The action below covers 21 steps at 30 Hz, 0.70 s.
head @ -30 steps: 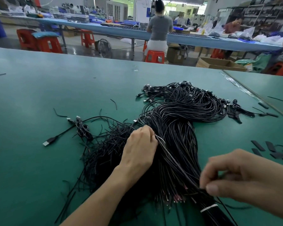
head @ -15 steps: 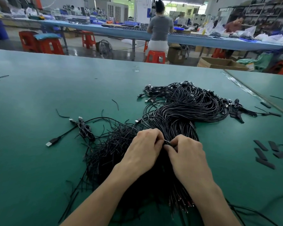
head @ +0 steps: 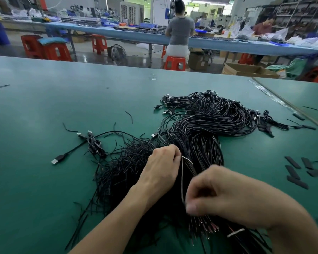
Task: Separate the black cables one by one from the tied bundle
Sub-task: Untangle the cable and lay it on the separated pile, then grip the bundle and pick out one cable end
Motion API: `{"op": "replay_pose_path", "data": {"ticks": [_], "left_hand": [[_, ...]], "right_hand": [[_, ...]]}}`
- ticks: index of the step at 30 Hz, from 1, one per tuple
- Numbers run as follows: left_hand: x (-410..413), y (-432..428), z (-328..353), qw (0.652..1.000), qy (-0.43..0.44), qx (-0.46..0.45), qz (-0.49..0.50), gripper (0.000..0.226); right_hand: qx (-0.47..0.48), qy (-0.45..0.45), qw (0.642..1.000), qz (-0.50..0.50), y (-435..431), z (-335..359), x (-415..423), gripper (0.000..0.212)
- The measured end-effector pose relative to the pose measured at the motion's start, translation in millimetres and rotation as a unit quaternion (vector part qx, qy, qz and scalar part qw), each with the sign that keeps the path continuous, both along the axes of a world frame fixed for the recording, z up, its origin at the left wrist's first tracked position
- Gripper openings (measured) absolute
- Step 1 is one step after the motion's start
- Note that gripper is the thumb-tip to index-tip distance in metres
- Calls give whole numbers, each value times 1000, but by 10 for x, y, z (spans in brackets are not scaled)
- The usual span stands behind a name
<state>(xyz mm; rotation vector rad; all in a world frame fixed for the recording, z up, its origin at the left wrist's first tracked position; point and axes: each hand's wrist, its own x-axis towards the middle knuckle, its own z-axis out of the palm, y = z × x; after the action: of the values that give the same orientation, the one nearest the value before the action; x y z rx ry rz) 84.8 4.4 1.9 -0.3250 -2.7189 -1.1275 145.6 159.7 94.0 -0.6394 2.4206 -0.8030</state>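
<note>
A thick bundle of black cables (head: pixel 206 129) lies on the green table (head: pixel 62 99), its USB ends fanned out at the far side. A white tie (head: pixel 235 232) shows near its bare-wire end at the bottom right. My left hand (head: pixel 162 165) rests on the bundle's middle and pinches one end of a single cable (head: pixel 182 180). My right hand (head: pixel 215 193) is closed on the same cable lower down, nearer to me. A loose heap of separated black cables (head: pixel 125 165) spreads to the left of the bundle.
A coiled USB cable (head: pixel 94 145) lies left of the heap. Short black strips (head: pixel 299 171) are scattered at the right. A seam (head: pixel 286 105) divides this table from the adjoining one. Beyond the far edge are red stools and people at a blue bench.
My right hand has drawn back toward me from beside the left hand, pulling a single cable out along the bundle. The left hand has stayed on the bundle.
</note>
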Motion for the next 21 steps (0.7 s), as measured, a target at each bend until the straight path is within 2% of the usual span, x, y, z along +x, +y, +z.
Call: {"op": "replay_pose_path", "data": {"ticks": [2, 4, 7, 10, 13, 15, 18, 21], "left_hand": [[8, -1, 1, 1000, 3, -6, 10, 16], [17, 6, 1, 1000, 12, -4, 8, 15], [27, 17, 15, 1000, 8, 2, 8, 14], [14, 17, 15, 1000, -6, -1, 9, 12], [16, 9, 23, 1000, -3, -6, 0, 9], [15, -2, 27, 1000, 4, -3, -7, 8], [23, 2, 32, 1000, 5, 6, -17, 10], [23, 4, 25, 1000, 4, 1, -18, 11]], "right_hand": [[20, -24, 999, 26, -15, 56, 77, 4], [62, 40, 997, -32, -11, 7, 78, 4], [116, 74, 980, -145, -63, -95, 15, 22], [96, 79, 962, -244, -186, -254, -64, 40], [124, 140, 936, -298, -319, -417, -116, 25], [130, 166, 923, -322, -379, -492, -123, 27], [101, 191, 908, -359, -401, -570, -159, 28], [65, 178, 907, -376, -357, -598, -202, 24]]}}
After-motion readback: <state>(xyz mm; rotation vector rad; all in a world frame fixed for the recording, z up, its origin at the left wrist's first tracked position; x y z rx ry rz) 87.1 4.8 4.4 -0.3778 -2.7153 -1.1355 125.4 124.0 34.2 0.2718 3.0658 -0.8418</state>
